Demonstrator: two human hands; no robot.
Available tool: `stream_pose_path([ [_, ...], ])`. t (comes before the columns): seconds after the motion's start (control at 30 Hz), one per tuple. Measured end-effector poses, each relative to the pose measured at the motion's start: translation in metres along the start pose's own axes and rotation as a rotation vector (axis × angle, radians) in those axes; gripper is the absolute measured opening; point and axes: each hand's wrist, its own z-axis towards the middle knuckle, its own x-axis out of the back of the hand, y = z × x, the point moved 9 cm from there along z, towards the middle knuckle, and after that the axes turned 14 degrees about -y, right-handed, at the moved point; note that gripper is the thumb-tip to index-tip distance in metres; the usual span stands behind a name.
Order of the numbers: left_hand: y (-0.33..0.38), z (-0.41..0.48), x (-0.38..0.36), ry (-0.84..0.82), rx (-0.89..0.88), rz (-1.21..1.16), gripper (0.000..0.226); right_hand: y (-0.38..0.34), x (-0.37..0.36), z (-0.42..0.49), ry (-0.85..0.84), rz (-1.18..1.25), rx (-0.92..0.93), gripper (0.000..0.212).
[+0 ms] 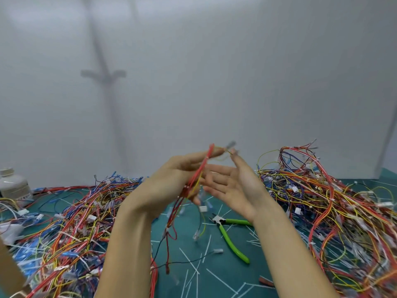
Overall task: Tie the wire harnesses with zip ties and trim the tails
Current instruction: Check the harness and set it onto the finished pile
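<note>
Head view puts the wire harness (194, 186) mid-frame, raised above the tabletop (214, 250), its red and yellow wires hanging down between my palms. I see my left hand (171, 181) closed around the bundle, fingertips pinching its upper end. My right hand (234, 183) sits just beside it, fingers spread, palm facing left. Green-handled cutters (231, 237) lie below on the tabletop, among trimmed white tails (194, 264). Tangled wire heaps (322, 207) rise left and right.
</note>
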Motion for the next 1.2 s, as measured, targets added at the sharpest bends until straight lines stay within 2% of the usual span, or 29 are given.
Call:
stream_pose_path([
  [0.07, 0.001, -0.001, -0.017, -0.156, 0.038, 0.153, 0.061, -0.007, -0.006, -0.004, -0.058, 0.111, 0.017, 0.077],
  [0.13, -0.001, -0.001, -0.026, -0.241, 0.1, 0.302, 0.059, -0.015, -0.006, -0.009, -0.056, 0.19, 0.048, 0.067],
  [0.23, -0.009, 0.001, -0.029, -0.278, 0.202, 0.469, 0.058, -0.029, 0.002, -0.018, -0.017, 0.05, 0.075, 0.038],
  [0.3, -0.012, 0.0, -0.025, -0.257, 0.226, 0.509, 0.052, -0.037, -0.001, -0.023, -0.074, -0.039, 0.089, 0.034],
  [0.43, -0.012, -0.01, 0.002, -0.088, 0.182, 0.333, 0.044, -0.047, -0.018, -0.033, -0.189, -0.178, 0.133, 0.036],
  [0.5, -0.011, -0.019, 0.015, -0.016, 0.096, 0.111, 0.054, -0.048, -0.028, -0.033, -0.228, -0.211, 0.143, 0.036],
  [0.57, -0.013, -0.027, 0.027, 0.043, 0.021, -0.208, 0.064, -0.046, -0.04, -0.034, -0.279, -0.214, 0.127, 0.035],
  [0.63, -0.016, -0.032, 0.037, 0.111, -0.007, -0.345, 0.057, -0.041, -0.053, -0.034, -0.34, -0.259, 0.1, 0.036],
  [0.7, -0.03, -0.028, 0.045, 0.205, 0.105, -0.325, 0.046, -0.038, -0.062, -0.034, -0.362, -0.38, 0.072, 0.038],
  [0.77, -0.042, -0.019, 0.044, 0.266, 0.24, -0.277, 0.051, -0.031, -0.07, -0.034, -0.375, -0.561, 0.03, 0.038],
  [0.83, -0.049, -0.006, 0.034, 0.276, 0.327, -0.237, 0.056, -0.02, -0.081, -0.036, -0.419, -0.74, -0.026, 0.032],
  [0.93, -0.057, 0.007, 0.024, 0.263, 0.374, -0.042, 0.049, 0.006, -0.087, -0.036, -0.472, -0.984, -0.195, 0.028],
  [1.0, -0.057, 0.007, 0.023, 0.284, 0.339, 0.001, 0.039, 0.018, -0.082, -0.032, -0.46, -1.163, -0.283, 0.03],
  [1.1, -0.058, 0.006, 0.025, 0.319, 0.247, -0.21, 0.009, 0.011, -0.077, -0.031, -0.388, -1.373, -0.294, 0.035],
  [1.17, -0.057, 0.002, 0.031, 0.381, 0.203, -0.308, 0.011, -0.006, -0.058, -0.03, -0.218, -1.315, -0.258, 0.041],
  [1.2, -0.055, 0.0, 0.035, 0.41, 0.187, -0.314, 0.015, -0.018, -0.041, -0.028, -0.068, -1.343, -0.227, 0.04],
])
